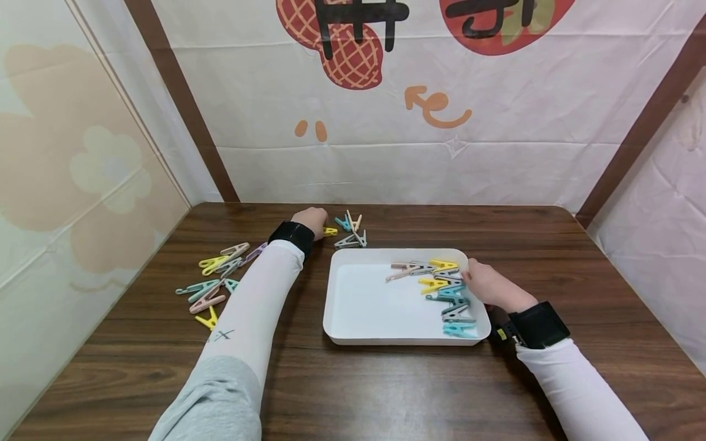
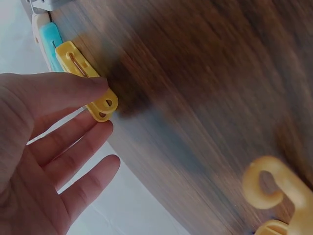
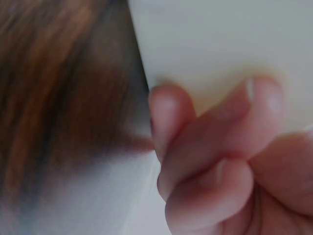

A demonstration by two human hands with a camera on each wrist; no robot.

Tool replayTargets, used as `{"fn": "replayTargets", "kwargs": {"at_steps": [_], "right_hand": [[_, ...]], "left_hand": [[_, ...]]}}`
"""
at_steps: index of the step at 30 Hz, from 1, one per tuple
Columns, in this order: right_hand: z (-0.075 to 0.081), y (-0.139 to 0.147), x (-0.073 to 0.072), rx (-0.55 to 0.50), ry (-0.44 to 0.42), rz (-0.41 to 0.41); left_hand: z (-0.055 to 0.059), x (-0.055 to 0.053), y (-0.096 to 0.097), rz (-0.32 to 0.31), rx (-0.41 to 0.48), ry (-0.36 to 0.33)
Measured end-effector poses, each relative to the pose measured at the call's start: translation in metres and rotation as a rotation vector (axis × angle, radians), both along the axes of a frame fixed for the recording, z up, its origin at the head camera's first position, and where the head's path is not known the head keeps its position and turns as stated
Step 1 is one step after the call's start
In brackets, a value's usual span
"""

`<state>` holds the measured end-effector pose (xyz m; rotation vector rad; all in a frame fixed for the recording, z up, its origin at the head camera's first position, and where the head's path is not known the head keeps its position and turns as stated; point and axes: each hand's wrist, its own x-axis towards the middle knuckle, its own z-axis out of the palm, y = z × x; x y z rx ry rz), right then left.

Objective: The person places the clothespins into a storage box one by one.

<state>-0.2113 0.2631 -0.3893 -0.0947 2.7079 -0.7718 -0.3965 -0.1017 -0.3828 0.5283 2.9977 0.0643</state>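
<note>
At the far left, a loose scatter of yellow, grey, teal and pink plastic clothespins (image 1: 207, 303) is lying on the dark wood-grain table (image 1: 386, 392). Beyond it, the left hand (image 1: 311, 222) is pinching a yellow plastic clothespin (image 2: 73, 58) between thumb and forefinger near one end, the other fingers spreading loosely. Pinching squarely across both arms should stop it twisting; lifting straight up should spare the small blue, cream and grey plastic clothespins (image 1: 346, 242) sitting just to the right. Further right, a shallow white rectangular tray (image 1: 358, 300) is holding mixed-colour clothespins (image 1: 449, 299) along its right side. The right hand (image 1: 493, 286) is gripping the tray's right rim, fingers curling closely; a firm but light hold should steady the tray without tilting it.
</note>
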Motion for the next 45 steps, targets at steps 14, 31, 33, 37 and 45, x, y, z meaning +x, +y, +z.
{"fn": "replayTargets", "kwargs": {"at_steps": [14,31,33,37,45], "right_hand": [[0.0,-0.001,0.0,0.015,0.014,0.006],[0.0,-0.001,-0.001,0.017,0.009,0.0],[0.0,-0.001,-0.001,0.015,0.01,0.001],[-0.001,0.0,-0.001,0.016,0.016,0.006],[0.0,0.0,0.0,0.019,0.014,0.006]], "left_hand": [[0.007,0.01,-0.015,0.01,0.071,0.073],[0.05,0.048,0.006,-0.249,0.182,0.214],[0.054,0.054,0.014,-0.284,0.177,0.201],[0.06,0.071,0.032,-0.341,0.173,0.168],[0.065,0.105,0.075,-0.5,0.086,0.071]]}}
